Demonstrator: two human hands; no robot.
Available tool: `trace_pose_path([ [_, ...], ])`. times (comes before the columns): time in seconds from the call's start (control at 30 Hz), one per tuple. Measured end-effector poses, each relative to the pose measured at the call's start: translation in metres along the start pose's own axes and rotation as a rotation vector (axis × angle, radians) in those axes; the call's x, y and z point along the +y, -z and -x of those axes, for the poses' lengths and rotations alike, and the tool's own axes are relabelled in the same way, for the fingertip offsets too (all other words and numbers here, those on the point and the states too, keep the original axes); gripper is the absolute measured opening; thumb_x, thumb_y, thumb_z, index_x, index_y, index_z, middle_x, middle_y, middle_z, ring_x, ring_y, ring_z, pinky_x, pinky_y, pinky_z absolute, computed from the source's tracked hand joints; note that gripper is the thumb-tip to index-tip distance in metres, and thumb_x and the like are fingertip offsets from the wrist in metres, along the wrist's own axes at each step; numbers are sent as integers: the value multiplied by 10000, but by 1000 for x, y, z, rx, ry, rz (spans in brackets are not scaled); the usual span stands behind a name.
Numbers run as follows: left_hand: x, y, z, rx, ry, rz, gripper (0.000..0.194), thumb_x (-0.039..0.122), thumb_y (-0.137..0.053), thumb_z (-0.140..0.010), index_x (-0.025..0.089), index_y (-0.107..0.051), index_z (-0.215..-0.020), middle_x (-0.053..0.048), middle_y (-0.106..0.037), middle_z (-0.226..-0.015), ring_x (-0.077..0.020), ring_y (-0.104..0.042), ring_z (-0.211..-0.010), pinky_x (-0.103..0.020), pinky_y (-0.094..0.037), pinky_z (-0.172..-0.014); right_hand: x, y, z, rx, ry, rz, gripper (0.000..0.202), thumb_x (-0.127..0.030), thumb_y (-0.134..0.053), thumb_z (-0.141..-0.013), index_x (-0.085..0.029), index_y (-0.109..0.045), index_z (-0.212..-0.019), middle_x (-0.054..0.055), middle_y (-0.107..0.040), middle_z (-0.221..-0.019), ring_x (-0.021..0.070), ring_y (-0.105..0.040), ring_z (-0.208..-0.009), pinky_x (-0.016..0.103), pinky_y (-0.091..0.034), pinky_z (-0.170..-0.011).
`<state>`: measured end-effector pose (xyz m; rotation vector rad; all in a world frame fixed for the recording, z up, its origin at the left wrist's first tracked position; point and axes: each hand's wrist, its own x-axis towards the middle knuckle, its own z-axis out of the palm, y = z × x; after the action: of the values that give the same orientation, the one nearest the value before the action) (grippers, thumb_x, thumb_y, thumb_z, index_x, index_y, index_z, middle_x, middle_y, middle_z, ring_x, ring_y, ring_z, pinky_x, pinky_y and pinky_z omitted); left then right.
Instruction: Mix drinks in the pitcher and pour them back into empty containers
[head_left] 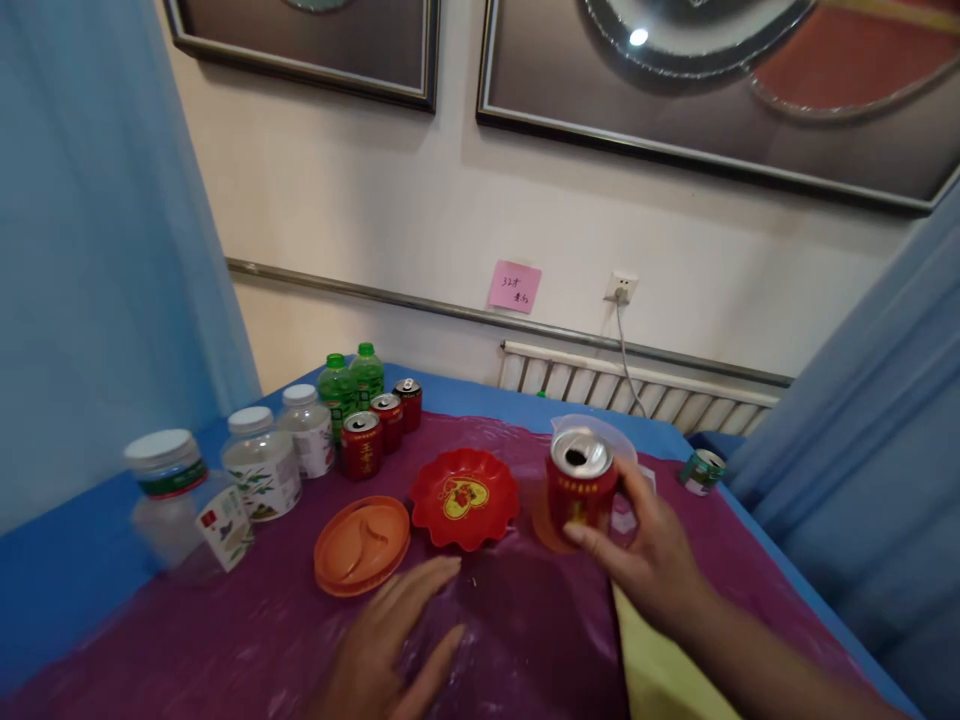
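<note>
My right hand (651,545) grips an opened red drink can (581,485), thumb in front and fingers around its far side. The can is upright, silver top towards me, and hides part of an orange dish (550,520) and a clear plastic bowl (604,438) behind it. With fingers apart and nothing in them, my left hand (397,640) hovers low over the purple sheet (525,620). Just beyond its fingertips lie a scalloped red plate (491,505) with a yellow print and a divided orange plate (349,545).
Left of the plates stand several lidded clear jars (262,470), two green bottles (337,385) and three red cans (362,450) in a row. A small green can (703,472) is near the right edge. Yellow paper (660,660) lies under my right forearm. Blue curtains (97,200) flank the table.
</note>
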<state>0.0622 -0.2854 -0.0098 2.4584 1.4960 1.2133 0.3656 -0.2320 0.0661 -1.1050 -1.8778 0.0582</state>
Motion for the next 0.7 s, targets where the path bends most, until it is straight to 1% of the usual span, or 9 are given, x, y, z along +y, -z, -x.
trace_pose_path([
  [0.07,16,10,-15,-16,53,65,508,445,-668,-906,325,-568,-1390,-48,-695,-1349,-221,-691,-1196,-345,-571,-1024,-17,-27,29,-55,-99,-171,754,-411,-738,-845,-278,-388,-1499,129,-649,-1354,339,-654,-1194,506,-573,-947],
  [0.17,36,14,-28,-26,104,132,723,520,-740,-830,305,-478,-1469,-108,-627,-1426,-284,-638,-1266,-461,-548,-1055,-31,-64,64,-94,-211,-277,735,-424,-752,-827,-290,-416,-1467,121,-623,-1397,344,-623,-1247,518,-561,-988],
  [0.23,43,10,-28,-88,127,153,828,502,-801,-772,292,-447,-1490,-131,-600,-1447,-314,-607,-1297,-507,-526,-1073,-35,-82,81,-138,-215,-300,740,-437,-752,-817,-303,-422,-1465,114,-609,-1419,348,-614,-1260,524,-556,-1001],
  [0.33,43,4,-22,-160,136,160,798,416,-825,-743,290,-482,-1452,-116,-637,-1393,-320,-613,-1279,-520,-515,-1076,-36,-100,99,-191,-158,-293,767,-436,-723,-837,-350,-368,-1511,104,-607,-1427,354,-631,-1239,539,-574,-973],
  [0.4,34,6,-22,-171,144,149,733,382,-802,-752,281,-511,-1417,-107,-657,-1360,-314,-627,-1254,-510,-516,-1071,-35,-106,109,-203,-112,-264,874,-420,-722,-840,-377,-250,-1574,114,-558,-1483,372,-605,-1278,562,-585,-956],
  [0.47,17,17,-30,-137,183,110,657,383,-759,-788,251,-528,-1389,-114,-659,-1348,-306,-634,-1240,-495,-511,-1071,-33,-108,118,-202,-92,-222,974,-393,-735,-830,-389,-150,-1609,124,-484,-1548,391,-551,-1338,587,-583,-961],
  [0.5,5,26,-38,-107,217,70,616,393,-729,-815,234,-532,-1377,-117,-657,-1343,-303,-632,-1239,-490,-506,-1074,-31,-108,123,-199,-90,-205,984,-377,-735,-829,-392,-142,-1614,124,-467,-1560,393,-541,-1347,591,-584,-964],
  [0.6,-36,57,-69,-20,340,-147,581,469,-681,-854,190,-544,-1344,-125,-648,-1323,-313,-633,-1214,-488,-504,-1058,-25,-108,138,-179,-86,-207,873,-320,-709,-842,-417,-257,-1583,100,-535,-1505,366,-610,-1277,544,-620,-928],
  [0.7,-73,77,-95,-26,412,-398,599,475,-634,-889,151,-524,-1381,-159,-600,-1366,-352,-585,-1267,-502,-478,-1068,-15,-109,155,-141,-94,-262,746,-295,-702,-834,-439,-414,-1507,73,-617,-1416,337,-685,-1167,470,-664,-835],
])
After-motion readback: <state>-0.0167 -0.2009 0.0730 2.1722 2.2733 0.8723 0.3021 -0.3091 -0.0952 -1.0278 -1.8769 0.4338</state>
